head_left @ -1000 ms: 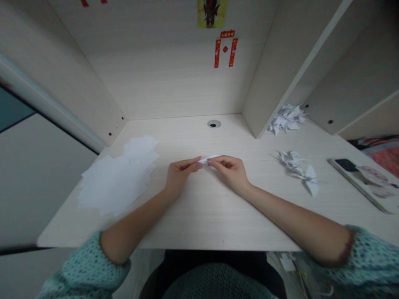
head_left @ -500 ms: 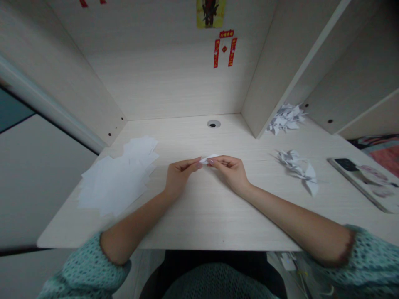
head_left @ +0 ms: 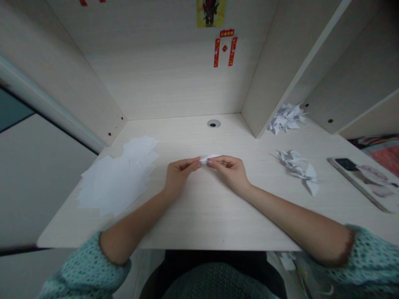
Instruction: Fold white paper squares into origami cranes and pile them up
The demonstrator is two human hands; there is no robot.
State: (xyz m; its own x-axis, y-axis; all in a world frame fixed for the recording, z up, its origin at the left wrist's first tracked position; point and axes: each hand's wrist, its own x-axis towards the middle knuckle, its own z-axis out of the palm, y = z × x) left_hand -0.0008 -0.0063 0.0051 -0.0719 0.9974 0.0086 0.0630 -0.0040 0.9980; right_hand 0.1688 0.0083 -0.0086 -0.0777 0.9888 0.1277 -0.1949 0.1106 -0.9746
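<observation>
Over the middle of the desk, a small folded piece of white paper (head_left: pixel 205 160) is pinched between both hands. My left hand (head_left: pixel 180 173) grips its left end with thumb and forefinger. The other end is held the same way by my right hand (head_left: pixel 231 170), whose fingers hide part of the paper. To the left lies a spread pile of flat white paper sheets (head_left: pixel 116 178). A small heap of folded paper pieces (head_left: pixel 297 166) rests on the desk right of my right hand.
Farther back on the right, a bigger heap of folded paper (head_left: pixel 287 118) sits behind an upright panel (head_left: pixel 271 79). A phone in a decorated case (head_left: pixel 368 180) lies at the right. The pale desk (head_left: pixel 199 224) has a round cable hole (head_left: pixel 213 123) near the back wall.
Both hands stay almost in place on the folded paper, with only a slight shift of the fingers. The paper piles have not moved.
</observation>
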